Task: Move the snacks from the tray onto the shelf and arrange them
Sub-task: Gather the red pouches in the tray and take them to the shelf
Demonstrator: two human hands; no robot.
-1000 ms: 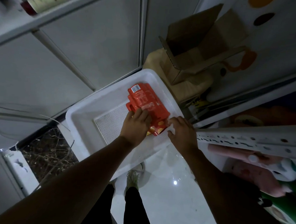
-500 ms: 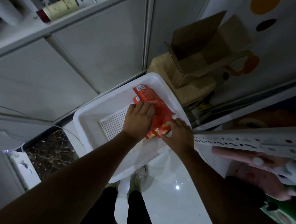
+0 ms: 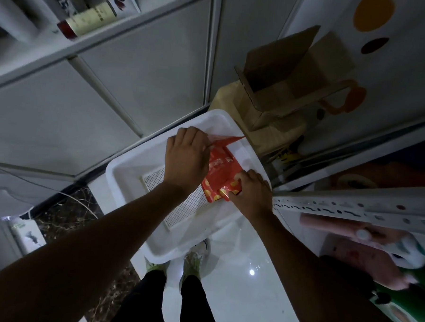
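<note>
The pick-up step is in hand. The red snack packets (image 3: 220, 171) are gathered as a bundle over the far right part of the white tray (image 3: 122, 173), and whether they rest on its floor cannot be told. The far end of the bundle is gripped by the left hand (image 3: 185, 157), with its fingers (image 3: 195, 135) curled over the raised foil edge. The near corner is pinched by the right hand (image 3: 250, 187), its fingers (image 3: 241, 180) clamped on the wrapper. The number of packets cannot be made out. The shelf (image 3: 351, 208) stands just to the right of the tray. By judgement, the bundle must next be kept together between both hands, lifted over the tray rim and carried right, lest a slippery packet slide out.
</note>
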